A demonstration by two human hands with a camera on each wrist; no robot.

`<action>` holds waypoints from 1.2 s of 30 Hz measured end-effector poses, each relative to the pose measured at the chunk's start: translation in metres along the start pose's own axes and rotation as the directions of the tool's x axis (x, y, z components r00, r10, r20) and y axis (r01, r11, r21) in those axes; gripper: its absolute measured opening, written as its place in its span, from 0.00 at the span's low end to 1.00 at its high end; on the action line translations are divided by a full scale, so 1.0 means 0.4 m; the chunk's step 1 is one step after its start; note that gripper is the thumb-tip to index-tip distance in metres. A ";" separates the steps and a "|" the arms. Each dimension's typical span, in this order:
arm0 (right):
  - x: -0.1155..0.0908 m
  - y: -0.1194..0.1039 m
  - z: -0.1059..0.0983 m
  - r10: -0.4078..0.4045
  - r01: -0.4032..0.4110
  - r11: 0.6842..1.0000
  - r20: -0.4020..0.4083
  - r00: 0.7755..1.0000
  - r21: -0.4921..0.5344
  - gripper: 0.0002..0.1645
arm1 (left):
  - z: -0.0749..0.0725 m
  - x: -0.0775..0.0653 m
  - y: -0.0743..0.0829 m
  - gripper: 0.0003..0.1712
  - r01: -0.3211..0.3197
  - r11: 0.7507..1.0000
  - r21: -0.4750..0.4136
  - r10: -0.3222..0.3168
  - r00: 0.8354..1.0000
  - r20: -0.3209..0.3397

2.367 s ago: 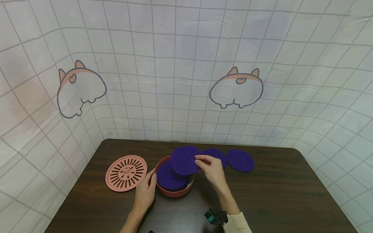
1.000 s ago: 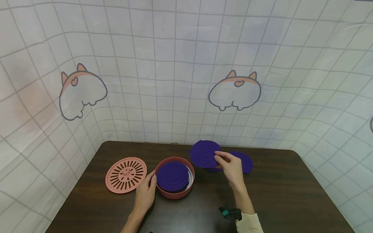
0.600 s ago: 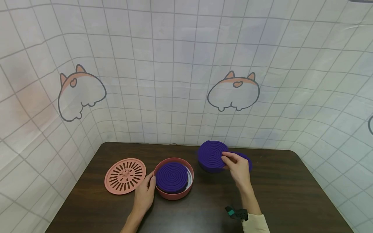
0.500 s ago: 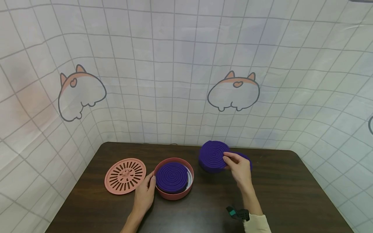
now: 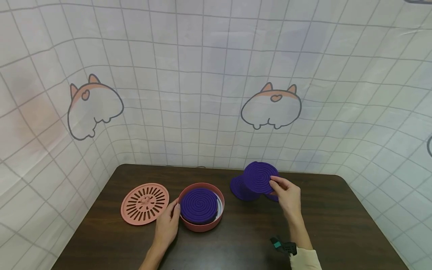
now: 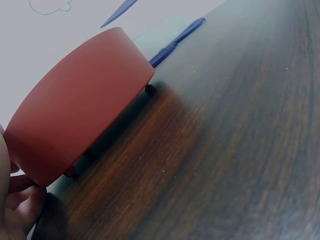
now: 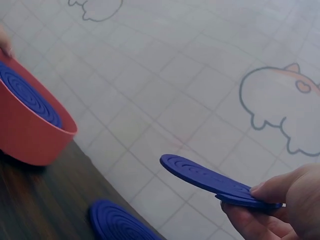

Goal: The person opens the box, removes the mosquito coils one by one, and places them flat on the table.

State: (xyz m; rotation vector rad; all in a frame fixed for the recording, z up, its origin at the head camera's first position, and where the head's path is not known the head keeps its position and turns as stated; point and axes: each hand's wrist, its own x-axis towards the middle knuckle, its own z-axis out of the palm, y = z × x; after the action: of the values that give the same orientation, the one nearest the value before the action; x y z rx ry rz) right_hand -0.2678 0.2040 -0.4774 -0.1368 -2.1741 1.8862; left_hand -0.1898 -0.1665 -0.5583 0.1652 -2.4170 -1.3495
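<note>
A purple spiral mosquito coil (image 5: 260,177) is pinched at its right edge between thumb and fingers of my right hand (image 5: 287,195), held above the table. Two other coils lie below it: one coil (image 5: 240,188) shows at left, another is mostly hidden behind the held one. With my left hand (image 5: 167,225) I grip the left side of a round reddish-pink box (image 5: 201,227), thumb at the rim. In the left wrist view, fingers reach under the red box wall (image 6: 80,100). More purple coils (image 5: 199,205) sit stacked inside the box beside something white.
Left of the box lies a round pink slotted lid (image 5: 146,204), flat on the dark wooden table (image 5: 337,225). White grid-patterned fabric (image 5: 209,93) with corgi drawings hangs behind the table's back edge. A dark band with a square device (image 5: 283,245) sits on my right wrist.
My right hand has carried the coil from over the box to the right, past the nearer loose coil towards the farther one. My left hand keeps its hold on the box.
</note>
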 end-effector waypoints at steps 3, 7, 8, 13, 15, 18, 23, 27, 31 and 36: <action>0.004 0.003 -0.014 0.003 -0.003 1.000 -0.016 1.000 -0.006 0.18 | 0.000 0.000 0.000 0.23 -0.015 1.000 0.003 0.015 1.000 -0.011; 0.010 0.007 -0.035 0.003 -0.003 1.000 -0.047 0.999 -0.011 0.19 | 0.001 -0.001 0.000 0.23 -0.019 1.000 0.005 0.019 1.000 -0.011; 0.011 0.009 -0.041 0.005 -0.006 1.000 -0.054 0.999 -0.012 0.19 | 0.001 -0.002 0.000 0.23 -0.016 1.000 0.005 0.016 1.000 -0.009; 0.021 0.018 -0.069 0.016 -0.015 1.000 -0.094 0.995 0.008 0.20 | 0.001 -0.003 0.001 0.23 -0.004 1.000 0.008 0.004 1.000 -0.004; 0.027 0.022 -0.077 0.019 -0.015 0.999 -0.109 0.994 0.031 0.20 | 0.002 -0.002 0.001 0.23 -0.001 1.000 0.010 0.001 1.000 -0.001; 0.034 0.029 -0.087 0.026 -0.016 0.997 -0.126 0.992 0.073 0.20 | 0.002 -0.002 0.001 0.23 0.003 1.000 0.013 -0.003 1.000 -0.001; 0.048 0.045 -0.100 0.038 -0.024 0.996 -0.155 0.987 0.091 0.20 | 0.001 -0.001 0.001 0.23 -0.002 1.000 0.010 0.002 1.000 -0.003; 0.055 0.056 -0.111 0.045 -0.027 0.994 -0.178 0.983 0.102 0.20 | 0.001 -0.002 0.001 0.23 0.000 1.000 0.014 0.000 1.000 -0.009; 0.059 0.062 -0.121 0.050 -0.025 0.991 -0.198 0.979 0.129 0.20 | 0.002 -0.002 0.002 0.23 0.003 1.000 0.018 -0.003 1.000 -0.018; 0.063 0.070 -0.138 0.064 -0.026 0.987 -0.236 0.970 0.159 0.21 | 0.001 -0.002 0.000 0.24 0.009 1.000 0.008 -0.009 1.000 -0.001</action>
State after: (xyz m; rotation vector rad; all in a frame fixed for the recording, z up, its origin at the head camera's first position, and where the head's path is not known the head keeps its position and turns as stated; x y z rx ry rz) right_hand -0.2809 0.2672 -0.4947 -0.3684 -1.8734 1.9414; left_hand -0.1891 -0.1659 -0.5587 0.1787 -2.4241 -1.3435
